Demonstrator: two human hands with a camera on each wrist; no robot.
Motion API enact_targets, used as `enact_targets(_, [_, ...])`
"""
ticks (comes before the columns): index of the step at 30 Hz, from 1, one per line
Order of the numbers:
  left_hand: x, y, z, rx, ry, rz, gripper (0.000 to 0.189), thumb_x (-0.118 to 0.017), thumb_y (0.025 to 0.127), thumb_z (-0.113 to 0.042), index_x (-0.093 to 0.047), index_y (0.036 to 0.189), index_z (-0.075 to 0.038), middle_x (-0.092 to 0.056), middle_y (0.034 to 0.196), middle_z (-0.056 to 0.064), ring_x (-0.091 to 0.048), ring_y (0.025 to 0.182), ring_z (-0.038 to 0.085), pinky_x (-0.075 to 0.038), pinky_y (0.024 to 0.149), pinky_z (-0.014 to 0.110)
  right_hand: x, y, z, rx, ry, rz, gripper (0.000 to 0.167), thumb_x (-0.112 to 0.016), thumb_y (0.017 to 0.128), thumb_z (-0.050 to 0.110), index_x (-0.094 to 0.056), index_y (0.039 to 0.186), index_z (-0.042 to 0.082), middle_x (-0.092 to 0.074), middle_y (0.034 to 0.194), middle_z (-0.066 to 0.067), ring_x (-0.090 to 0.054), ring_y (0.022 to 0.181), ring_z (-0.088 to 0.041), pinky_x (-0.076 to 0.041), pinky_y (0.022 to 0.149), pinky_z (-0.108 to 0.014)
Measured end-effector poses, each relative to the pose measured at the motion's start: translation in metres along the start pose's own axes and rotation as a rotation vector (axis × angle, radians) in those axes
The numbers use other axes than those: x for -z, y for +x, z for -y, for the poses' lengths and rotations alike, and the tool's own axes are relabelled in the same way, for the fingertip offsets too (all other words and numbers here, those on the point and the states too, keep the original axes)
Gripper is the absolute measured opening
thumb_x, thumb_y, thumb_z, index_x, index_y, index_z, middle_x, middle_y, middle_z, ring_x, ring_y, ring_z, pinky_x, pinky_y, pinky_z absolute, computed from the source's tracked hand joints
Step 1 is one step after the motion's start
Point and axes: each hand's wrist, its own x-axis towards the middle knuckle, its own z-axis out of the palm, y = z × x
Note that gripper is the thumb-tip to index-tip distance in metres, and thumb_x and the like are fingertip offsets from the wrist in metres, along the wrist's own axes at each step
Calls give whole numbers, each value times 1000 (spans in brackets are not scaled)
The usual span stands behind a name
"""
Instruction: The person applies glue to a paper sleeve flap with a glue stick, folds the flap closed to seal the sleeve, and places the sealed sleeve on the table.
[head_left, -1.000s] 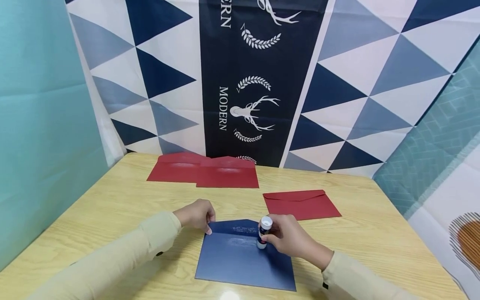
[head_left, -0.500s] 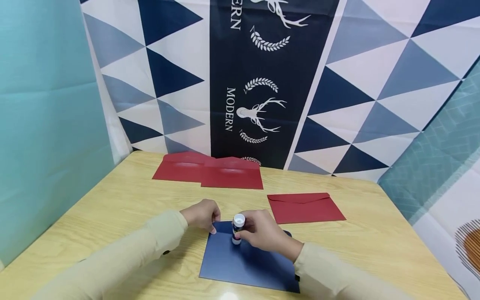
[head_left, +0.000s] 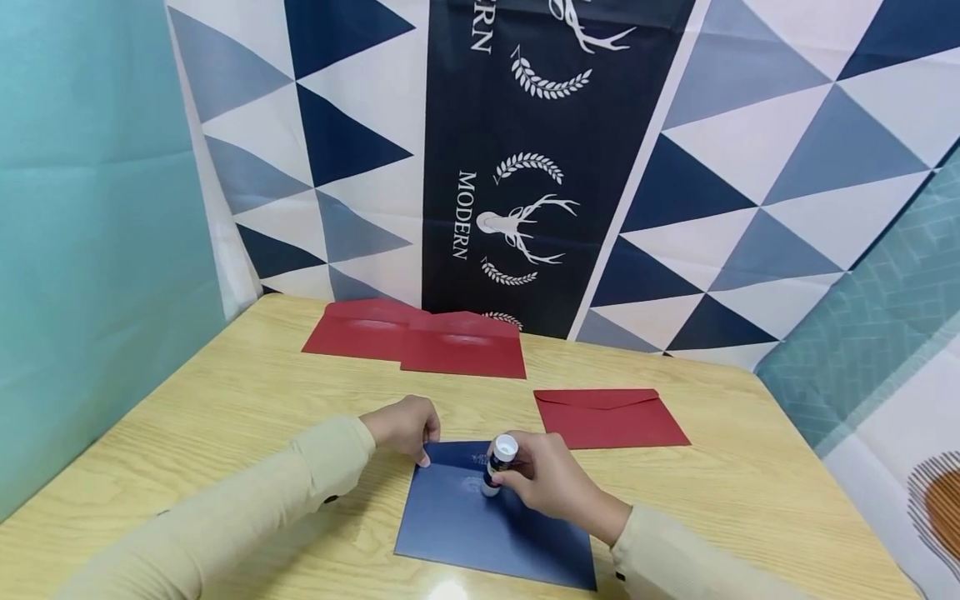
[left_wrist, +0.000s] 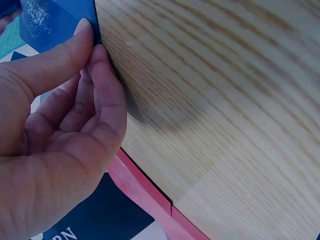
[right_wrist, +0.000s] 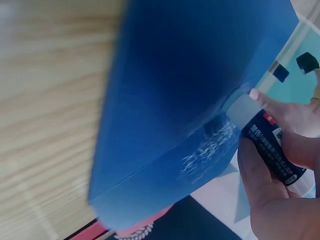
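Observation:
A dark blue envelope [head_left: 487, 533] lies with its flap unfolded away from me on the wooden table. My left hand [head_left: 407, 427] pinches its far left corner between thumb and fingers, as the left wrist view shows. In my right hand [head_left: 551, 475] is a glue stick [head_left: 496, 469] with a dark label and white ends, gripped between thumb and fingers. Its lower end meets the envelope just below the flap's fold. Whitish glue streaks [right_wrist: 207, 150] mark the flap and the area beside the fold.
Two red envelopes [head_left: 465, 354] overlap at the back of the table [head_left: 247, 400], flaps unfolded. Another red envelope [head_left: 611, 421], its flap folded down, lies to the right beyond my right hand. A patterned curtain [head_left: 360, 167] hangs behind the table.
The glue stick in my right hand has swept left along the fold, then partway back right. My left hand keeps its pinch on the corner. The head view has shifted slightly.

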Motion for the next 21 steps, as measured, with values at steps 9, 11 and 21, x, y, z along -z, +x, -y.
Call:
enact_targets(9, [-1,2,-2,42,-21,13,33,-84,68,-2,-53,60,-8,-35,55,-5,-34,61,9,-35,61,23,16,-21,-8,-59,-1,-14,20,-74,81,4,-65,99,6,-70,91,-4,-70,83,-5,-57,75,-20])
enact_targets(11, [-1,2,-2,47,-24,12,33,-84,68,-2,-52,59,-9,-34,55,-5,-33,61,10,-35,61,23,19,-25,-9,-61,-13,-20,20,-74,81,6,-65,99,6,-70,91,-3,-69,82,-4,-57,74,-17])
enact_targets(21, [-4,2,-2,42,-38,9,38,-83,70,-3,-48,58,-12,-29,55,-4,-30,60,11,-33,62,27,37,-25,-7,-67,-125,41,17,-76,79,7,-66,92,9,-68,83,2,-61,70,1,-52,64,-15])
